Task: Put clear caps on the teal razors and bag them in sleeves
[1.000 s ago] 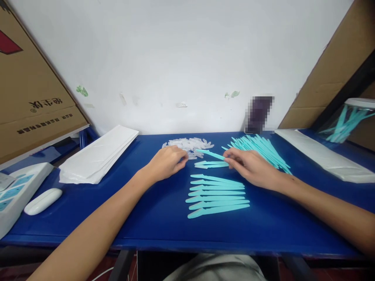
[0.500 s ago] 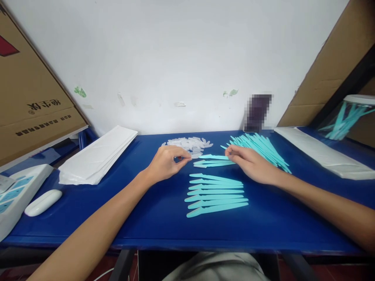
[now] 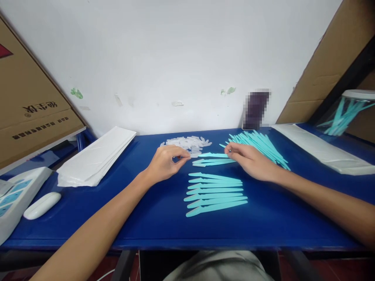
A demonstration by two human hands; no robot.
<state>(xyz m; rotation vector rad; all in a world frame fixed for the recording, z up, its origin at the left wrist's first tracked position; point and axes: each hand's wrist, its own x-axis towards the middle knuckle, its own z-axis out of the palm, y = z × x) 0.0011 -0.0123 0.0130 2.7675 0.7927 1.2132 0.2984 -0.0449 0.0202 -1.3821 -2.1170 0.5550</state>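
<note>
My right hand (image 3: pixel 247 159) pinches the handle end of a teal eyebrow razor (image 3: pixel 213 155), its blade end pointing left. Facing it, my left hand (image 3: pixel 167 163) has thumb and forefinger pinched on a small clear blade cap (image 3: pixel 193 155), just short of the razor's tip. Behind the left hand lies a heap of clear caps (image 3: pixel 190 143). Two or so teal razors (image 3: pixel 212 161) rest just below the held one. Closer to me several more razors (image 3: pixel 215 189) lie in a row, handles to the right. A pile of loose razors (image 3: pixel 260 146) sits beyond my right hand.
White flat sleeves (image 3: pixel 96 158) are stacked at the left on the blue table (image 3: pixel 146 218); another white sleeve (image 3: pixel 322 148) lies at the right. A white oval case (image 3: pixel 42 205) is near a power strip (image 3: pixel 23 195). A clear tub of razors (image 3: pixel 345 113) stands far right.
The view has shifted slightly. Both hands keep nearly the same pose, with the razor and the cap still held tip to tip.
</note>
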